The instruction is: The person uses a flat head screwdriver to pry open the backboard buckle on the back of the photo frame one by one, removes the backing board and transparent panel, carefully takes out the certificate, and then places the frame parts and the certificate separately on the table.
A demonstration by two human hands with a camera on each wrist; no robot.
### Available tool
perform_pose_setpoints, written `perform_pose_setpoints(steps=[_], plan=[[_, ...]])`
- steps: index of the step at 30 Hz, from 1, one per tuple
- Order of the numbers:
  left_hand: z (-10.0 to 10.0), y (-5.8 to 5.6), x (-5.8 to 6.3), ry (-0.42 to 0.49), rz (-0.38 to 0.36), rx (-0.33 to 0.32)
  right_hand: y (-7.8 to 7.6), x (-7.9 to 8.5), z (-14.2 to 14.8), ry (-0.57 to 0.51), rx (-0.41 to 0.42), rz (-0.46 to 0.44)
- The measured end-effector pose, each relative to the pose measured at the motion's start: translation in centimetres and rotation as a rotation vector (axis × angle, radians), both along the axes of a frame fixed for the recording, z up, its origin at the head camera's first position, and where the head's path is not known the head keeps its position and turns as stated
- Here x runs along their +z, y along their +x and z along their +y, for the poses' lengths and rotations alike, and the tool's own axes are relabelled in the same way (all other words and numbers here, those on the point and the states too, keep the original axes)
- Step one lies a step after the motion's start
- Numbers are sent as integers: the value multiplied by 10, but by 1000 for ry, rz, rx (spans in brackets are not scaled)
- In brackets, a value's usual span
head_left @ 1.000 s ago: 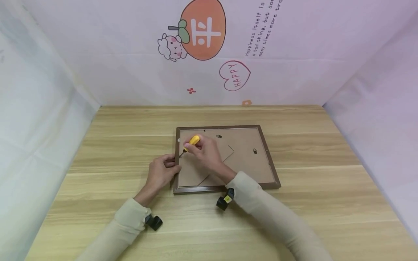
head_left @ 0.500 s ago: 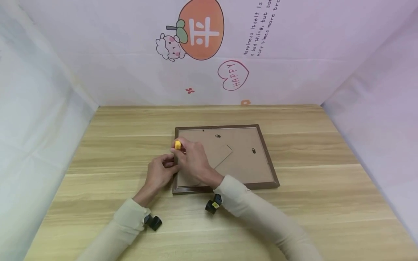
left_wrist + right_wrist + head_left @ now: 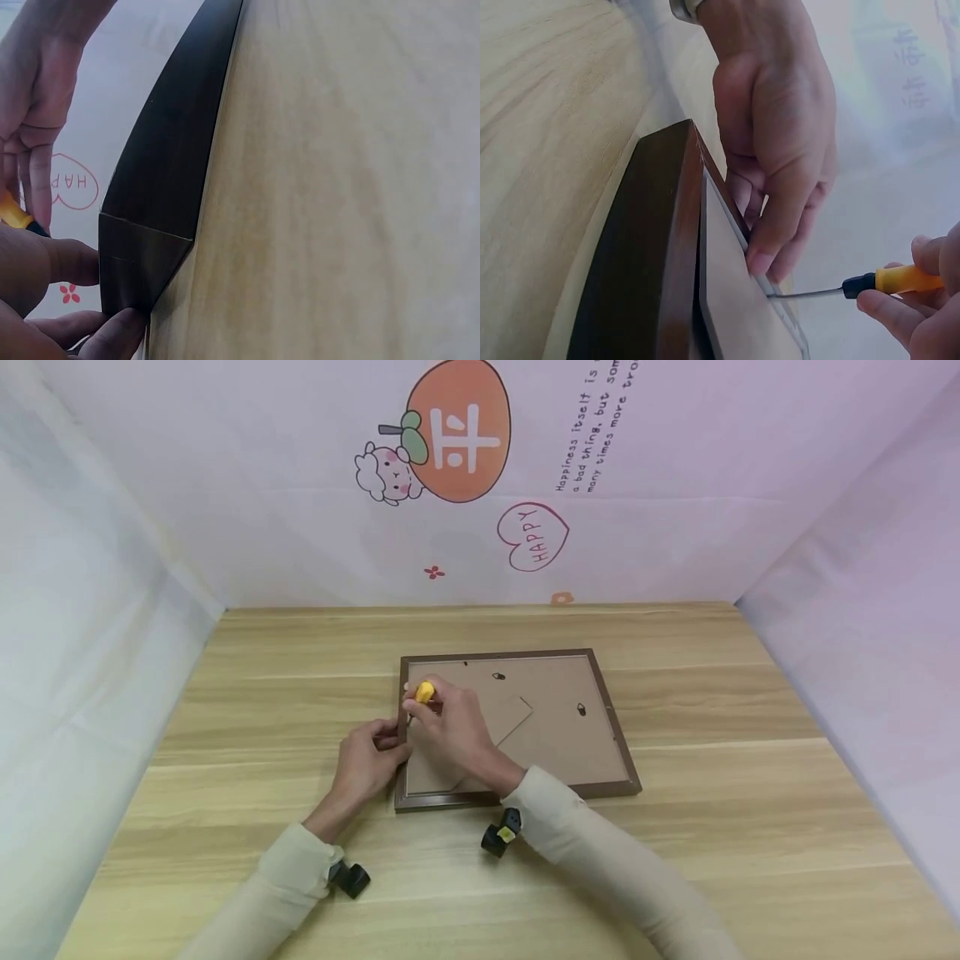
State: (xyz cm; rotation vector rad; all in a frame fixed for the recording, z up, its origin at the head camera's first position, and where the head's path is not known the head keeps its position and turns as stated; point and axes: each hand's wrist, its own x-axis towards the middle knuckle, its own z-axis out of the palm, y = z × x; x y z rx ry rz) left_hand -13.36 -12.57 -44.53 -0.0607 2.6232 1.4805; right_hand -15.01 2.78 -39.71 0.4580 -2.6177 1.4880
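Note:
A dark brown picture frame [image 3: 442, 801] lies face down on the wooden table, showing its tan backing board [image 3: 558, 747]. At its left side, my left hand [image 3: 366, 766] holds the rim, thumb on the top and fingers against the outer side. My right hand [image 3: 461, 731] pinches a screwdriver with a yellow handle [image 3: 906, 279] and a black collar, leaning over the frame's left part. In the right wrist view its thin metal shaft [image 3: 810, 293] meets the inner edge of the rim, close to my left fingertips [image 3: 760, 262]. The fingers partly cover the handle in the head view.
Two small dark hangers [image 3: 581, 709] sit on the backing board, which also has a cut stand flap [image 3: 506, 722]. Wooden table [image 3: 750, 760] surrounds the frame. A white printed cloth [image 3: 300, 527] rises behind it and along both sides.
My right hand has moved left overall with the screwdriver, which went from slanted to nearly upright and now leans slightly right again. My left hand stays on the rim.

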Motion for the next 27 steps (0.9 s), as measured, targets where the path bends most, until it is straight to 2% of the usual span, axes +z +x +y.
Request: perform_pose_setpoints(steps=[5, 13, 18, 22, 27], plan=[[-1, 0, -1, 7, 4, -4, -3, -2, 6, -60, -3, -8], [-1, -1, -1, 6, -11, -5, -5, -3, 10, -75, 21, -1], [-2, -4, 1, -11, -39, -25, -8, -5, 15, -110, 5, -34], [-4, -10, 6, -18, -60, -52, -12, -5, 27, -202, -26, -82], [-8, -23, 16, -78, -34, -72, -14, -5, 48, -359, -64, -154]])
